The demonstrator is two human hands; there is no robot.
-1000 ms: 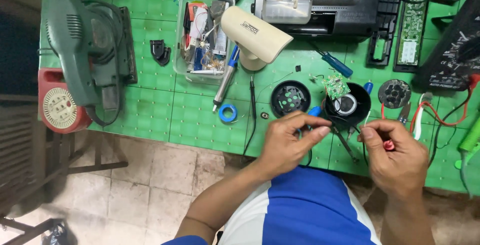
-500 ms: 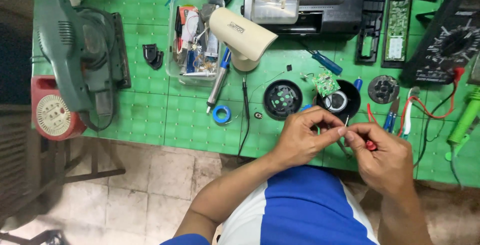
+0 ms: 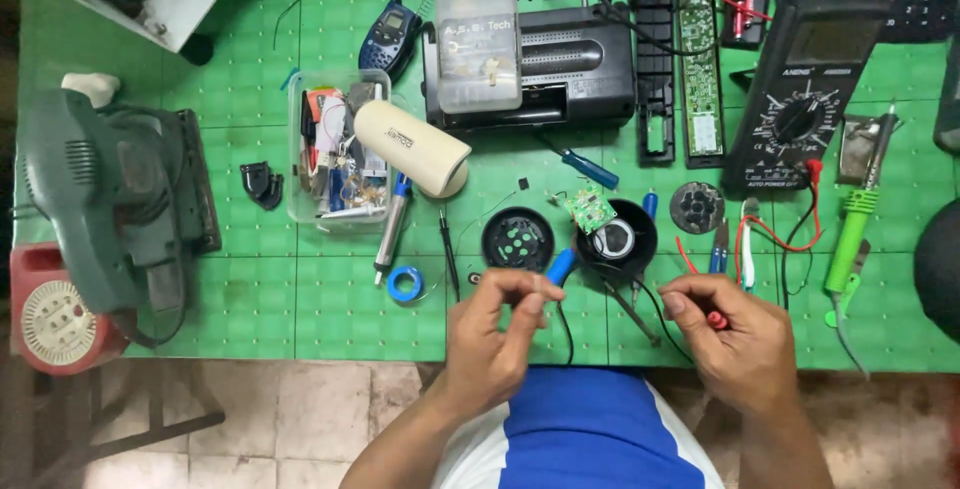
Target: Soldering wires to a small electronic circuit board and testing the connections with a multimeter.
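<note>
While both hands work at the six o'clock edge of the green cutting mat (image 3: 250, 299), the left hand (image 3: 495, 334) has its thumb and fingertips (image 3: 520, 289) curled in and pressed together in a pinch; whatever it nips is too small to make out, though a thin black wire (image 3: 565, 334) runs down just beside it. Over at four o'clock from the mat's centre, the right hand (image 3: 735, 334) is closed too, fingers folded round a small red-tipped part (image 3: 716, 320) that peeks out between thumb and forefinger.

Just at twelve o'clock from the left hand sits a blue-handled screwdriver (image 3: 560, 267), its grip nearly touching the knuckles. Beyond that, a round black disc with holes (image 3: 517, 239), and at its three o'clock a black cup-shaped housing (image 3: 622, 241) with a small green circuit board (image 3: 590, 209) tipped against its rim.

Swing to nine o'clock: a blue ring of tape (image 3: 404, 284), a slim desoldering pump (image 3: 392, 229), and a clear plastic box of parts (image 3: 335, 149) with a cream cylinder (image 3: 412, 147) lying across it. Far nine o'clock, a green power saw (image 3: 110, 199).

At twelve o'clock, a black radio (image 3: 560, 69). Out at two o'clock, a black multimeter (image 3: 800, 99), with a green-handled soldering iron (image 3: 855, 219) at three o'clock.
</note>
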